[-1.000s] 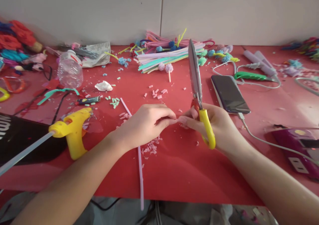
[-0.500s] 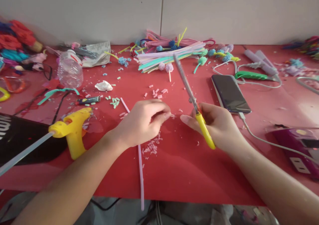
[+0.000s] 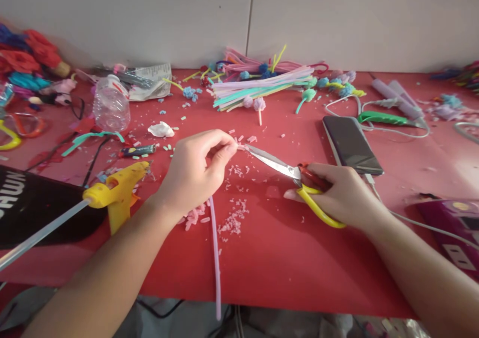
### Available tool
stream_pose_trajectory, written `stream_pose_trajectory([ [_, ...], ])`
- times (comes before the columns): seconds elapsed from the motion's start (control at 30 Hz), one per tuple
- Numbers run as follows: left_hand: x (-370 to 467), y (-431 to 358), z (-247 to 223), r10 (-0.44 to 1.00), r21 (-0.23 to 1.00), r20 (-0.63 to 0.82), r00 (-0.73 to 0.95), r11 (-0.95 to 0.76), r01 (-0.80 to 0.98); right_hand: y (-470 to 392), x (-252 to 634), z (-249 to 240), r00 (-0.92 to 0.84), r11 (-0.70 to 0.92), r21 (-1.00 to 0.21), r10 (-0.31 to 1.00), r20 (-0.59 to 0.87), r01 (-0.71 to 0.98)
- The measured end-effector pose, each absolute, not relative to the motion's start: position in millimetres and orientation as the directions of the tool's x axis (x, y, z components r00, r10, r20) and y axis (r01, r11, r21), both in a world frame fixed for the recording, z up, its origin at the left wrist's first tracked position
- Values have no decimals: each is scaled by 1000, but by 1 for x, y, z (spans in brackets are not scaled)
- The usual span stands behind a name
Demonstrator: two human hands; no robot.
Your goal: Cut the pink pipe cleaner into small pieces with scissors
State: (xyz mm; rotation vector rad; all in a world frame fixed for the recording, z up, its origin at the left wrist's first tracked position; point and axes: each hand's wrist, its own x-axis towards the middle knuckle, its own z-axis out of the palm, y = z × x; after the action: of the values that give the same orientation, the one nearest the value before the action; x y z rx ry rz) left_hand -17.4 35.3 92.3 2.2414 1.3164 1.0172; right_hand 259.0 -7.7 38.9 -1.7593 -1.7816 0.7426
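Note:
My left hand [image 3: 198,173] is closed in a pinch, with a small pink piece [image 3: 241,148] showing at its fingertips. My right hand [image 3: 333,188] grips scissors [image 3: 275,163] with yellow and red handles, and their blade tips meet the pink piece. A lilac pipe cleaner [image 3: 215,258] runs from beneath my left hand past the table's front edge. Pink cut pieces [image 3: 192,217] lie under my left wrist, and pink fluff [image 3: 234,220] is scattered on the red table [image 3: 277,273] between my hands.
A yellow glue gun [image 3: 121,190] stands by my left forearm, near a plastic bottle [image 3: 111,103]. Pipe cleaners [image 3: 262,86] are piled at the back. A phone [image 3: 352,143] with a cable lies beyond my right hand, a purple device [image 3: 449,228] at the right.
The scissors have swung from pointing up and away to pointing left, onto the pink piece. My left hand has moved slightly up and left, uncovering pink pieces beneath it.

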Motion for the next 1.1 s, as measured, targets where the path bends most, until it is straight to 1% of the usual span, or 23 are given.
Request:
stream_pose_trajectory([
  [0.17,-16,35,92,860,603,402,314,-507,616,-7,260,34,-13,18,-698,1000,12,716],
  [0.37,-15,35,90,861,628,398,317,-508,590,-6,257,39,1,-10,-691,1000,-13,723],
  [0.57,-15,34,91,872,629,381,306,-487,605,-5,253,48,-1,-40,-675,998,-60,736],
  [0.73,-14,34,91,881,653,370,293,-472,593,-4,252,48,17,-73,-684,996,-89,726],
  [0.9,-13,33,93,887,673,365,282,-461,579,-6,253,44,36,-56,-696,998,-44,716],
  [1.1,-13,33,93,895,700,359,265,-446,558,-7,253,45,6,-7,-703,1000,-4,711],
])
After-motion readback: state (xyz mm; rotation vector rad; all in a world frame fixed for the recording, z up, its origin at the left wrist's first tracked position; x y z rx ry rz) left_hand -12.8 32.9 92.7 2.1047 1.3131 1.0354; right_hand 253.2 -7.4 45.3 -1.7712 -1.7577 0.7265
